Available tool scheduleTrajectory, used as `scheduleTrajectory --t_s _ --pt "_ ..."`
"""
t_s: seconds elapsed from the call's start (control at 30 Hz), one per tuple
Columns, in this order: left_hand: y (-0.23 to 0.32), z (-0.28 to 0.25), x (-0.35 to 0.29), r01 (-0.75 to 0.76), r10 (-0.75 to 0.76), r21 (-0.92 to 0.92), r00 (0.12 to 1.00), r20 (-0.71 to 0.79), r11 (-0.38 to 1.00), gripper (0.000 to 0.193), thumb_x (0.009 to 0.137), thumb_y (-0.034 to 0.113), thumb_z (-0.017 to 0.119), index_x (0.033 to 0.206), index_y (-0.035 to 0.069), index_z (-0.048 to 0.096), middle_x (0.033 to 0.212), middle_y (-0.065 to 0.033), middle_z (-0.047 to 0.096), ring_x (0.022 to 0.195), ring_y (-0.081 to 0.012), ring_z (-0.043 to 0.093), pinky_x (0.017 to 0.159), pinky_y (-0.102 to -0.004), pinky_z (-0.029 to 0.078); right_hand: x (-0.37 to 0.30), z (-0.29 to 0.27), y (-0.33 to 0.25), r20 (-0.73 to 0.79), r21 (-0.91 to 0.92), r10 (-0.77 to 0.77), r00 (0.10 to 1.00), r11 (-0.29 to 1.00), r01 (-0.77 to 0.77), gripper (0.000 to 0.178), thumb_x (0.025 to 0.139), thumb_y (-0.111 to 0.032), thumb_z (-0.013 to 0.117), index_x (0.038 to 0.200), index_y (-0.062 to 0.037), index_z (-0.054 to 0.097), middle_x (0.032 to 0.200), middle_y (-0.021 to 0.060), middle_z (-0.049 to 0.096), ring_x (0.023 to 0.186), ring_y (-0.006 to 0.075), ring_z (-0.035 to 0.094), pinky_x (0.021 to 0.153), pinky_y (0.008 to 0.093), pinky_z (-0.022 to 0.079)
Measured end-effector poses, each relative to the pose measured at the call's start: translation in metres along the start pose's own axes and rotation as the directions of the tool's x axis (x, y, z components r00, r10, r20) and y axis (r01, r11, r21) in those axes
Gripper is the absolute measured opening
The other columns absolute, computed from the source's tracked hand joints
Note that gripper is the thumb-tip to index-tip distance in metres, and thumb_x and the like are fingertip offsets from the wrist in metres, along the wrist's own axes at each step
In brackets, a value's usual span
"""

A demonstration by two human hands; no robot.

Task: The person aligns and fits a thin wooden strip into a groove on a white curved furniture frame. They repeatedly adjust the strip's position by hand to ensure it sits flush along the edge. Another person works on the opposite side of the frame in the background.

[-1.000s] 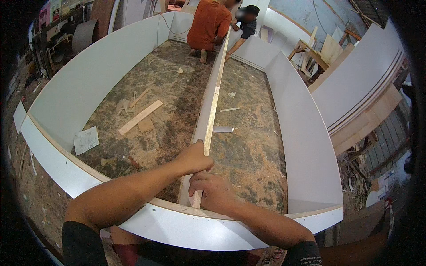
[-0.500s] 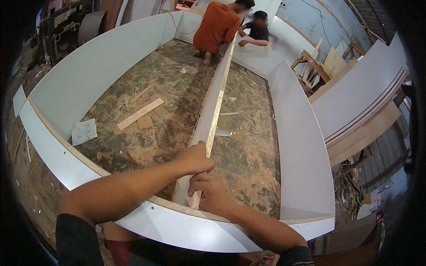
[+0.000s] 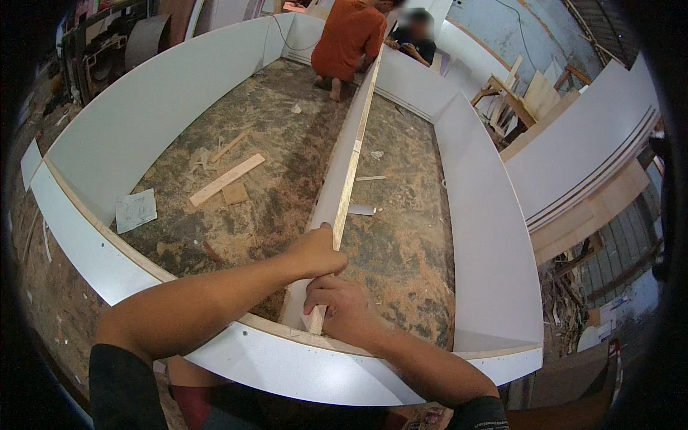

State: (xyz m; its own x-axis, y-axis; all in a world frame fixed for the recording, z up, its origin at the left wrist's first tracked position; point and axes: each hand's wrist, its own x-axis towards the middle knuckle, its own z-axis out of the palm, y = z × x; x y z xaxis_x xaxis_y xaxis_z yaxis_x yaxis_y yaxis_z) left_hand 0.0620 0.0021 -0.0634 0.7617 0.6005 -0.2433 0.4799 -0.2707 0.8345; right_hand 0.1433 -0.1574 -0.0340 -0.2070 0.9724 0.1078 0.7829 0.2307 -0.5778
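Note:
A long white divider panel (image 3: 349, 175) with a bare wood top edge runs from near me to the far end of a big white frame (image 3: 301, 362). My left hand (image 3: 317, 253) grips over the top edge of this panel, its fingers mostly hidden behind the wrist and knuckles. Just nearer, my right hand (image 3: 342, 304) wraps the same edge with its fingers curled over the top. The near end of the panel meets the inner side of the frame's front board, right below my right hand. My two hands almost touch.
Inside the frame lie a wood strip (image 3: 227, 180), a paper sheet (image 3: 136, 211) and a short white offcut (image 3: 361, 209). A person in orange (image 3: 350, 39) kneels at the far end, facing another person in black (image 3: 414, 39). White boards (image 3: 580, 158) lean at the right.
The person in black at the far end has drawn the lowered arm in and up. My hands stay on the panel, and the view has shifted slightly.

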Motion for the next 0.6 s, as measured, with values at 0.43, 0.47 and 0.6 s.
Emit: scheduleTrajectory --t_s 0.43,0.47,0.6 --pt "-0.0032 0.0023 0.0035 0.043 -0.044 0.058 0.999 0.017 0.997 0.072 0.064 0.021 0.078 0.123 -0.015 0.058 0.109 -0.0353 0.073 0.106 -0.0472 0.074 0.091 -0.0483 0.060 0.0006 -0.0025 -0.0033 0.039 -0.017 0.036 0.999 0.999 -0.036 0.032 0.069 0.011 0.072 0.091 -0.0116 0.078 0.113 0.0050 0.074 0.098 0.0229 0.074 0.073 0.0343 0.061" --pt "-0.0034 0.0025 0.0036 0.018 -0.018 0.048 1.000 0.007 0.999 0.072 0.064 0.022 0.078 0.123 -0.015 0.058 0.109 -0.0353 0.073 0.106 -0.0472 0.074 0.091 -0.0485 0.060 0.0007 -0.0021 -0.0033 0.029 -0.014 0.027 0.999 1.000 -0.027 0.032 0.070 0.011 0.072 0.092 -0.0115 0.078 0.114 0.0049 0.074 0.097 0.0227 0.075 0.072 0.0339 0.061" --pt "-0.0024 0.0017 0.0025 0.022 -0.022 0.051 1.000 0.011 0.998 0.071 0.064 0.022 0.079 0.122 -0.016 0.059 0.109 -0.0352 0.073 0.105 -0.0470 0.074 0.090 -0.0489 0.060 0.0003 -0.0015 -0.0039 0.005 0.018 0.019 1.000 1.000 -0.019 0.016 0.075 -0.004 0.075 0.089 -0.0125 0.076 0.104 0.0059 0.072 0.100 0.0307 0.072 0.086 0.0455 0.058"
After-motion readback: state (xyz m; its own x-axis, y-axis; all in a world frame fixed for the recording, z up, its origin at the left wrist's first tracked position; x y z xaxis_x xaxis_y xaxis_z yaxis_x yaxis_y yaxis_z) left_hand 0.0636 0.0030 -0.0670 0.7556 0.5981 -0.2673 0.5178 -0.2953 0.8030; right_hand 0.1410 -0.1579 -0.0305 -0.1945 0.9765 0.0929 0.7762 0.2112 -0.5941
